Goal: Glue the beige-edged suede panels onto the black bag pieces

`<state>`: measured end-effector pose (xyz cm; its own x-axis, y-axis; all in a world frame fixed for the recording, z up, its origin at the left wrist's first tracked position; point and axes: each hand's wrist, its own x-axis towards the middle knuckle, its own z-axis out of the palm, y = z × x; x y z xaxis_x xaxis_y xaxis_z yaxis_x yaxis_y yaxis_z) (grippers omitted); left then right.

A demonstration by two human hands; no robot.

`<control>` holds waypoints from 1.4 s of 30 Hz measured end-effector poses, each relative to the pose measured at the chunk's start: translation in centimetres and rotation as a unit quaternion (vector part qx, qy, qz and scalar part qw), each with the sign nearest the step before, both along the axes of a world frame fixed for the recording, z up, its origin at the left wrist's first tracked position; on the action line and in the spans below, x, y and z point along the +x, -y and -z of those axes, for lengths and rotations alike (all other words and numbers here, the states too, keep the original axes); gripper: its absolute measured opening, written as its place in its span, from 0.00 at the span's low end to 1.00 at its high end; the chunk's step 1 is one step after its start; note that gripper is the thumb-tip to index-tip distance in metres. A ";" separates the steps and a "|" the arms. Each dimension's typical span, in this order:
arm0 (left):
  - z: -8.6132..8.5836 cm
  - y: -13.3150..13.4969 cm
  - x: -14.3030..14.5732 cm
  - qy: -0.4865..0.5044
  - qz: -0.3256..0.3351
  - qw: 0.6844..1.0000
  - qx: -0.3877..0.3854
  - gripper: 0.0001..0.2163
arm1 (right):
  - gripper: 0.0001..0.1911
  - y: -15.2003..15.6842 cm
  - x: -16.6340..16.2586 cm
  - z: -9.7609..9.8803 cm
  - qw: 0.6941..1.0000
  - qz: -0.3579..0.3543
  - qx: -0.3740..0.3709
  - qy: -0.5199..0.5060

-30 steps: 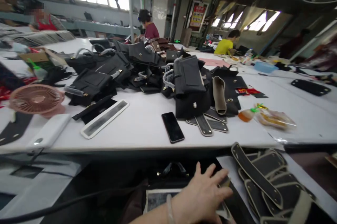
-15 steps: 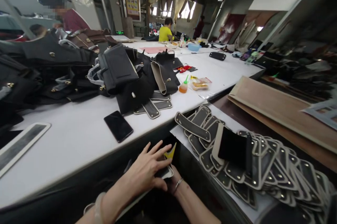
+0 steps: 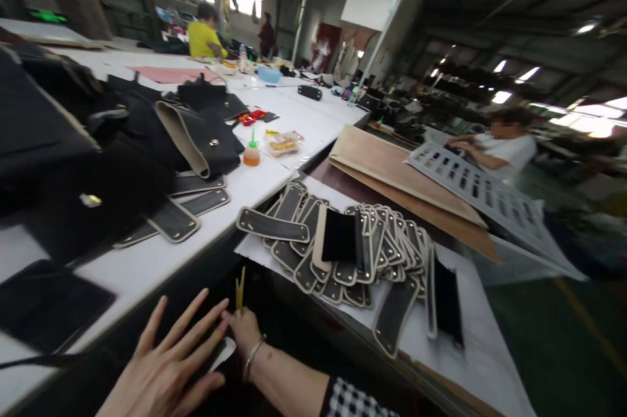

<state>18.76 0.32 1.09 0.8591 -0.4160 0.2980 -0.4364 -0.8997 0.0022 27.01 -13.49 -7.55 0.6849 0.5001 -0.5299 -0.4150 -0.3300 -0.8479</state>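
My left hand (image 3: 164, 361) is at the lower left, fingers stretched and spread, its fingertips close to my right hand. Between its thumb and fingers shows the pale edge of a dark strap piece (image 3: 224, 353), mostly hidden below the hand. My right hand (image 3: 245, 332), with a bracelet at the wrist, is closed around a yellow two-pronged tool (image 3: 240, 289) that looks like thread snips; its prongs point up. Both hands are over the dark gap before the tables. To their right lies a pile of black strap pieces (image 3: 343, 253) with pale edging and metal studs.
Black handbags (image 3: 196, 133) crowd the left of the white table (image 3: 274, 191). An orange-filled bottle (image 3: 251, 150) and a packaged snack (image 3: 284, 142) stand behind. Brown boards (image 3: 392, 175) lie beyond the pile. One person (image 3: 509, 146) handles a slotted sheet (image 3: 470, 175) at right; another wears yellow (image 3: 203, 38).
The view has turned to the right, bringing a person at the right into sight. My left hand's fingers have spread wider; the yellow tool now points more upright.
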 end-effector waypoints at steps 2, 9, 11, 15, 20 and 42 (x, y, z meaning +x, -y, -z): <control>1.2 -0.4 0.2 0.015 -0.007 1.000 -0.014 0.25 | 0.17 1.0 0.6 -0.9 0.995 0.098 -0.025 0.009; 1.5 -0.6 0.0 -0.050 -0.033 0.998 -0.018 0.23 | 0.24 3.5 0.7 -4.6 0.979 0.047 0.159 -0.121; 1.2 -0.5 -0.1 -0.056 -0.043 0.997 -0.028 0.24 | 0.25 3.7 0.8 -4.9 0.973 0.027 0.183 -0.142; 1.1 -0.3 -0.1 -0.066 -0.052 0.994 -0.067 0.20 | 0.26 3.6 1.5 -5.1 0.968 -0.006 0.190 -0.165; 1.5 -0.3 -0.2 -0.089 -0.073 0.986 -0.117 0.26 | 0.23 3.3 2.3 -5.8 0.973 -0.055 0.159 -0.158; 0.5 0.2 0.3 -0.253 -0.074 0.926 -0.271 0.19 | 0.14 2.4 1.8 -8.0 0.993 -0.099 -0.048 0.033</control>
